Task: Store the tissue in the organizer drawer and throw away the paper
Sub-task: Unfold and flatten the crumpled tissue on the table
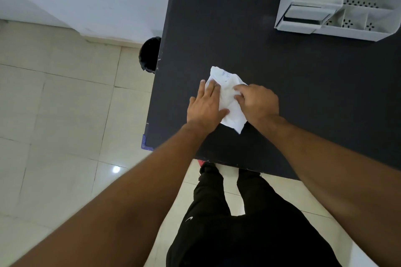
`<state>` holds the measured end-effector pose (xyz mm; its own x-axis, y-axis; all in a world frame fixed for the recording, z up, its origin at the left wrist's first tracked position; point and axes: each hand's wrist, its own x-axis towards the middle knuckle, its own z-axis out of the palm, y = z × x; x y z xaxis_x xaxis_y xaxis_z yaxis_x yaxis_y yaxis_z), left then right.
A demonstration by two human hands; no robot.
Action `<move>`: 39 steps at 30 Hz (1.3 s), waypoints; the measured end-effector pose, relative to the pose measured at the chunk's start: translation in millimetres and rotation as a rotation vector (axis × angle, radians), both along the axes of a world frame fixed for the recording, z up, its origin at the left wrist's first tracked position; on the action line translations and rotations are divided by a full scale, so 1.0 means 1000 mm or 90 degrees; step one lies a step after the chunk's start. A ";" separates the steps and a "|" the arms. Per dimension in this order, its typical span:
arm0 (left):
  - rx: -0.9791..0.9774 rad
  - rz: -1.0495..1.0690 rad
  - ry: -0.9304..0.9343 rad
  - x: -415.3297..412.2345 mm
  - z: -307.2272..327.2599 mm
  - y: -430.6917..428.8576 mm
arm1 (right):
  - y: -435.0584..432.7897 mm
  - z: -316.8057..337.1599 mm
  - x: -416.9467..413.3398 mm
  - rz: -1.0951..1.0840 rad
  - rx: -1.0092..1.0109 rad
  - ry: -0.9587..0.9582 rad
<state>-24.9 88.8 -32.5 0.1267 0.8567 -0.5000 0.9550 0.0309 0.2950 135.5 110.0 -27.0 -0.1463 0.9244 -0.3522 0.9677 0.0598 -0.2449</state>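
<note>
White tissue (227,97) lay flat on black table (303,93), well short of organizer (338,6). Left hand (206,106) pressed flat, fingers extended. Right hand (258,102) fingertips pinched tissue edge.

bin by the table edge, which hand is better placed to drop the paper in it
Left, probably. The left hand rests on the white sheet's bin-side edge, and the black bin sits past the table's left edge. The right hand would cross over.
</note>
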 end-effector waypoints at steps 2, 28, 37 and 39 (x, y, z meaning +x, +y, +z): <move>0.018 -0.055 0.043 -0.002 0.004 0.012 | -0.002 -0.001 -0.002 -0.024 0.016 -0.015; 0.006 -0.093 0.150 0.016 -0.003 -0.007 | -0.004 -0.004 -0.011 -0.141 0.125 0.065; 0.005 -0.065 0.113 0.017 -0.006 -0.007 | 0.003 -0.004 0.026 -0.223 0.061 0.176; 0.003 -0.045 0.081 0.016 -0.006 -0.006 | -0.001 -0.001 0.027 -0.205 -0.002 0.201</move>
